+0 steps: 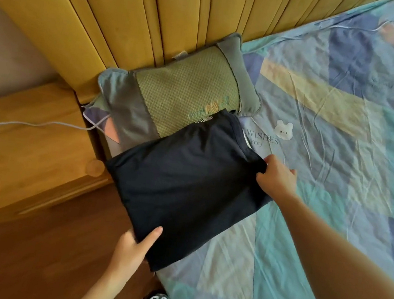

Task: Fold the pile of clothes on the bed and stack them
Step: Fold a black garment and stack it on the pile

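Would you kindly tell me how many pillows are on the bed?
1: the green-and-grey pillow lies against the yellow headboard, its near edge under the dark folded garment. Others may lie outside the view.

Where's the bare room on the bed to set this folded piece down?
Bare sheet runs right of the right hand, from the bear print out toward the headboard. Another bare strip lies below the dark folded garment, toward the near edge. Crowded: the pillow fills the corner, and the garment, held by the left hand, overlaps it.
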